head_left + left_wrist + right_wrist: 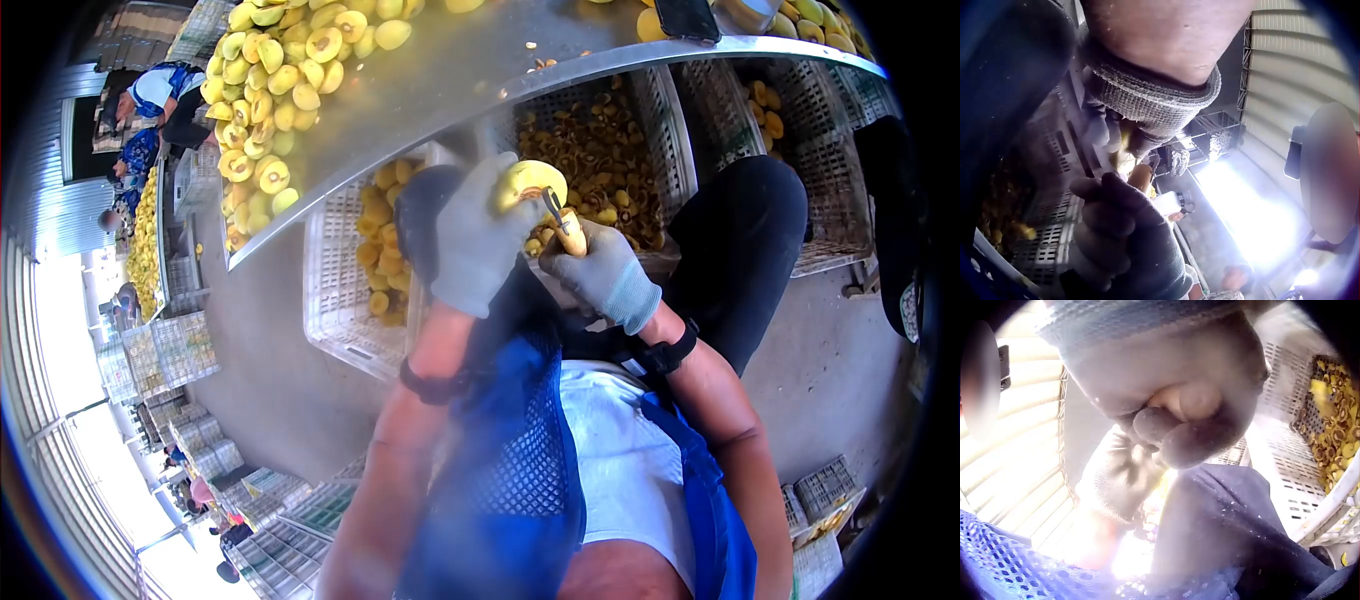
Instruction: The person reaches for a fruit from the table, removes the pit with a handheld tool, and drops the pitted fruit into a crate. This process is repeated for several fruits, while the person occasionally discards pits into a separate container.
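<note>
1. The gloved left hand [478,240] has its fingers bent around a yellow fruit half [522,180], probably steadying it with the cut side turned toward the tool.
2. The right hand [605,272] curls closely round a wooden-handled pitting tool [571,236], its metal end at the fruit, likely for close control.
3. Beyond the fingertips, the metal tabletop [440,85] limits forward reach; the scrap crate [672,130] sits below them.

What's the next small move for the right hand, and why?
Probably ease the wooden-handled metal tool around the yellow cut fruit's brown centre: its tip sits there, the grey-gloved right hand grips the handle, and the grey-gloved left hand holds the fruit.
</note>
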`<state>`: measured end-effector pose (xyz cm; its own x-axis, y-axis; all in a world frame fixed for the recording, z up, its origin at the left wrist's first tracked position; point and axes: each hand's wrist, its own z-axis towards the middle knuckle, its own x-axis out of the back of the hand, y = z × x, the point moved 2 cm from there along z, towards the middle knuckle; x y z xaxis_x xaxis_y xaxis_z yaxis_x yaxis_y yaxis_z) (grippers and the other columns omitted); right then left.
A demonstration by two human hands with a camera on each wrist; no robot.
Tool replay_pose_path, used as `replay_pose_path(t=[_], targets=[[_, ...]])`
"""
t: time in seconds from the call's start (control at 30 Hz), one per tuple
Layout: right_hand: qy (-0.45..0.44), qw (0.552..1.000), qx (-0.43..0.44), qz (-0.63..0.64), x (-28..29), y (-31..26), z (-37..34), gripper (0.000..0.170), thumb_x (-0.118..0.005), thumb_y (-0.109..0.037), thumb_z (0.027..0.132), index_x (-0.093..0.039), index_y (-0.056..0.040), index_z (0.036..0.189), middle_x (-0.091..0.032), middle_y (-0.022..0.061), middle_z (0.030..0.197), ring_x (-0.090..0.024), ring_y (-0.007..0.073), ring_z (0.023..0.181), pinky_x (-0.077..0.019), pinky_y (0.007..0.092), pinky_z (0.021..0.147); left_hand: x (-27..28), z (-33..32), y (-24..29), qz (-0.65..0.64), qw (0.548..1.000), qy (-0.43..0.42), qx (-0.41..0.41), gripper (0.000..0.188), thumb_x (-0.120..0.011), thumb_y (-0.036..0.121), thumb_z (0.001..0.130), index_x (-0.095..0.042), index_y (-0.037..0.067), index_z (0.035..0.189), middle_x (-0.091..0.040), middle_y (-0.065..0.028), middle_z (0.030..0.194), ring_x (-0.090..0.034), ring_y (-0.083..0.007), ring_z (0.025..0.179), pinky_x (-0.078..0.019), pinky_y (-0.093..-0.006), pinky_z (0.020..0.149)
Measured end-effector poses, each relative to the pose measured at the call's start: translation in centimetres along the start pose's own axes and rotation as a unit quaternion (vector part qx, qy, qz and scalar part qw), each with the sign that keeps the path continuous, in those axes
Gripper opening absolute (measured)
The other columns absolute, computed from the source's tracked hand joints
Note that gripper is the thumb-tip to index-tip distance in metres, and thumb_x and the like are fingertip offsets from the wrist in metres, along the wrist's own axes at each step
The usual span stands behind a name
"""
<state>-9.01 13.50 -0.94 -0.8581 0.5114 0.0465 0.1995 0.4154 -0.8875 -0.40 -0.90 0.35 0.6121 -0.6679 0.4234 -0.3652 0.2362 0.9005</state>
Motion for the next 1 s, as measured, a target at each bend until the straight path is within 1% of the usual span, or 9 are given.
replay_pose_path(t=[0.1,0.2,0.27,0.33,0.4,0.47,0.7,0.8,1.0], targets=[[0.029,0.996,0.077,-0.037,0.0,0.5,0.2,0.03,-0.07,-0.013,0.084,-0.069,-0.0019,0.112,-0.073,0.0087,0.088,-0.067,0.0143,0.078,-0.0532,0.0304,0.072,0.3,-0.5,0.7,-0.014,1.0,-0.025,0.008,0.05,-0.076,0.015,0.083,-0.062,-0.003,0.127,-0.07,-0.0121,0.11,-0.066,-0.0169,0.099,-0.053,-0.0293,0.089],[0.016,0.993,0.09,0.068,-0.3,0.8,0.3,0.031,-0.07,-0.011,0.085,-0.068,-0.0002,0.115,-0.073,0.008,0.087,-0.068,0.0153,0.081,-0.0534,0.0298,0.072,0.6,-1.1,1.2,-0.118,0.985,-0.083,0.097,0.052,-0.076,0.016,0.084,-0.06,-0.004,0.13,-0.069,-0.0106,0.11,-0.065,-0.0164,0.1,-0.0525,-0.0292,0.091],[-0.013,0.993,0.035,0.111,0.1,-0.2,-0.5,0.029,-0.068,-0.009,0.086,-0.067,0.0015,0.112,-0.071,0.0068,0.084,-0.067,0.0144,0.075,-0.0525,0.0285,0.067,0.4,-1.5,1.1,-0.156,0.979,-0.102,0.082,0.057,-0.076,0.018,0.086,-0.056,-0.004,0.134,-0.066,-0.0108,0.114,-0.063,-0.0171,0.103,-0.0515,-0.0302,0.094],[-0.041,0.988,-0.011,0.15,0.6,-1.0,-1.0,0.025,-0.067,-0.007,0.086,-0.067,0.0028,0.109,-0.069,0.0053,0.08,-0.065,0.0128,0.069,-0.0508,0.0273,0.062,-0.3,-1.9,0.3,-0.132,0.986,-0.096,-0.027,0.064,-0.076,0.021,0.087,-0.051,-0.005,0.14,-0.062,-0.012,0.122,-0.061,-0.0188,0.11,-0.0497,-0.0318,0.098],[-0.069,0.979,-0.048,0.184,1.1,-0.9,-1.0,0.021,-0.066,-0.006,0.086,-0.066,0.0037,0.106,-0.067,0.0036,0.077,-0.062,0.0105,0.063,-0.0483,0.0259,0.056,-1.3,-2.1,-0.4,-0.177,0.977,-0.102,-0.06,0.07,-0.076,0.023,0.089,-0.044,-0.006,0.144,-0.058,-0.0137,0.129,-0.057,-0.0196,0.117,-0.047,-0.0325,0.102],[-0.055,0.981,-0.042,0.179,0.9,-0.8,-0.8,0.017,-0.065,-0.006,0.086,-0.066,0.0018,0.102,-0.066,0.0031,0.074,-0.059,0.009,0.058,-0.0454,0.0258,0.052,-1.5,-2.2,-0.5,-0.166,0.978,-0.107,-0.067,0.077,-0.074,0.026,0.091,-0.035,-0.006,0.149,-0.052,-0.0157,0.137,-0.051,-0.022,0.125,-0.0429,-0.0335,0.107],[0.021,0.995,0.096,-0.013,0.2,0.2,-0.6,0.022,-0.066,-0.011,0.085,-0.069,-0.002,0.105,-0.068,0.0075,0.075,-0.065,0.0155,0.064,-0.0501,0.0318,0.059,0.3,-1.8,0.3,-0.089,0.991,-0.074,-0.064,0.076,-0.075,0.033,0.091,-0.041,-0.007,0.146,-0.055,-0.0167,0.135,-0.055,-0.0215,0.123,-0.0428,-0.0333,0.107],[0.021,0.994,0.09,-0.064,0.2,0.3,-0.3,0.026,-0.071,-0.009,0.082,-0.068,-0.0009,0.107,-0.068,0.0059,0.073,-0.06,0.0105,0.065,-0.051,0.0293,0.062,0.9,-2.0,0.6,-0.044,0.992,-0.08,-0.086,0.076,-0.076,0.031,0.089,-0.042,-0.006,0.146,-0.055,-0.0178,0.137,-0.055,-0.0222,0.123,-0.0434,-0.0339,0.107],[-0.011,0.997,0.041,-0.067,-0.5,1.1,-0.1,0.02,-0.069,-0.016,0.088,-0.067,-0.0016,0.102,-0.067,0.0058,0.07,-0.063,0.0116,0.06,-0.05,0.0287,0.056,-1.1,-2.5,0.1,-0.01,0.992,-0.031,-0.12,0.079,-0.082,0.024,0.079,-0.046,-0.003,0.144,-0.057,-0.0179,0.134,-0.058,-0.0235,0.121,-0.0471,-0.0339,0.103]])
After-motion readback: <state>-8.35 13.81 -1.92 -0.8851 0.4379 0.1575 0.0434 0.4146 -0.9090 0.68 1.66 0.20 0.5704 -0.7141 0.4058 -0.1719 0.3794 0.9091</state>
